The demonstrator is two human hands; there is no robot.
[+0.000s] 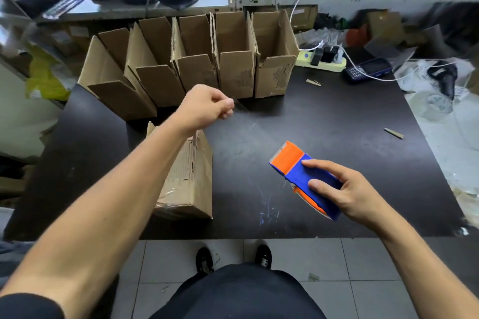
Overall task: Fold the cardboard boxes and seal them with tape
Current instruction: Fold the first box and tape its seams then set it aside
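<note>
My right hand grips a blue and orange tape dispenser above the dark table, its toothed end pointing up-left. My left hand is raised over the table's middle, its fingers pinching the end of a clear tape strip that stretches faintly toward the dispenser. A cardboard box lies on its side under my left forearm, with clear tape on its near end. Behind it, a row of several upright boxes with open top flaps stands along the table's far edge.
A power strip with plugs and white cables, and a dark phone, lie at the back right. Two cardboard scraps lie on the table. Cluttered shelves stand behind. My feet are on grey floor tiles below the table's near edge.
</note>
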